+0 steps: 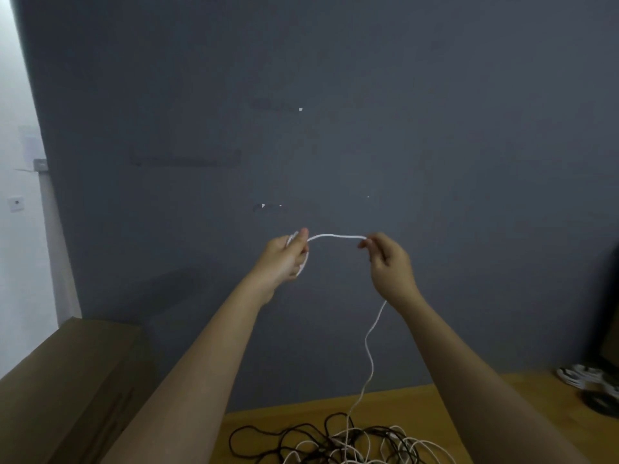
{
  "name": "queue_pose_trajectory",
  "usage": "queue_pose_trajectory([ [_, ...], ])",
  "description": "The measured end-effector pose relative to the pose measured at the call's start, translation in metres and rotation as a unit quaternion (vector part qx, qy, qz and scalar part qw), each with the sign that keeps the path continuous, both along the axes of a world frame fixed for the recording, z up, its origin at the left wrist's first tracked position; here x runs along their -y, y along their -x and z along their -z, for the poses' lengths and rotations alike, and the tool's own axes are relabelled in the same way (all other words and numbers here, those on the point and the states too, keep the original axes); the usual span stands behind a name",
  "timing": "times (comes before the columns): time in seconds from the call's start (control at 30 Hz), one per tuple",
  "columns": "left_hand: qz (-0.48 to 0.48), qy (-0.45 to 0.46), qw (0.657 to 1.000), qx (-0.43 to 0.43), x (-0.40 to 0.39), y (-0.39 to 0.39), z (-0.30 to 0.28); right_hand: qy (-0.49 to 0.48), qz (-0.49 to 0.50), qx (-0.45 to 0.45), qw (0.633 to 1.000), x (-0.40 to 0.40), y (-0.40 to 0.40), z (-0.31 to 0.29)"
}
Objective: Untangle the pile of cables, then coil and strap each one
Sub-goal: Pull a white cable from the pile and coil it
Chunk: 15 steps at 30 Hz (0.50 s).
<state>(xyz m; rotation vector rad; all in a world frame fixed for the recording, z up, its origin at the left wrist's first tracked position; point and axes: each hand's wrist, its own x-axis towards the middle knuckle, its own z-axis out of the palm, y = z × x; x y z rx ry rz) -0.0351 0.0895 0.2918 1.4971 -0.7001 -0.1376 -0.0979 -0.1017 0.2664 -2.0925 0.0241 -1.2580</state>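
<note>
Wooden surface along the bottom of the view, set against a grey wall.

The surface [418,401] carries a tangled pile of black and white cables [338,443] at centre front. At the far right lie coiled cables [582,376], beside a dark round object [601,401]. A cardboard box [63,380] sits at the left.

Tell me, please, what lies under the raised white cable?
The white cable trails down into a tangled pile of black and white cables on the wooden table; its lower end is lost there.

Both hands are raised before a grey wall [335,95]. The left hand [288,256] grips small loops of white cable [336,236]; the right hand [385,259] pinches it. It trails down to a tangled pile [341,443] on the wooden table [522,406].
</note>
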Motion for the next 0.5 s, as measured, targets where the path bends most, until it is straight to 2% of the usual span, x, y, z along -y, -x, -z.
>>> queue_pose_trajectory([
  [0.17,0.189,-0.082,0.977,-0.045,-0.001,0.018,0.010,0.082,0.127,0.066,0.986,0.000,0.000,-0.020],
  [0.23,0.259,-0.043,0.962,-0.080,-0.004,0.025,0.010,0.085,0.131,0.036,0.987,-0.007,-0.005,-0.020],
  [0.3,0.298,0.036,0.946,-0.119,-0.009,0.030,0.007,0.033,0.088,-0.025,0.995,-0.012,-0.012,-0.012],
  [0.37,0.289,0.111,0.940,-0.145,-0.014,0.032,0.006,-0.043,0.004,-0.101,0.994,-0.017,-0.013,0.003],
  [0.43,0.246,0.169,0.942,-0.151,-0.017,0.030,0.009,-0.102,-0.090,-0.180,0.974,-0.026,-0.009,0.024],
  [0.5,0.196,0.200,0.950,-0.137,-0.018,0.026,0.018,-0.149,-0.189,-0.261,0.935,-0.039,-0.002,0.049],
])
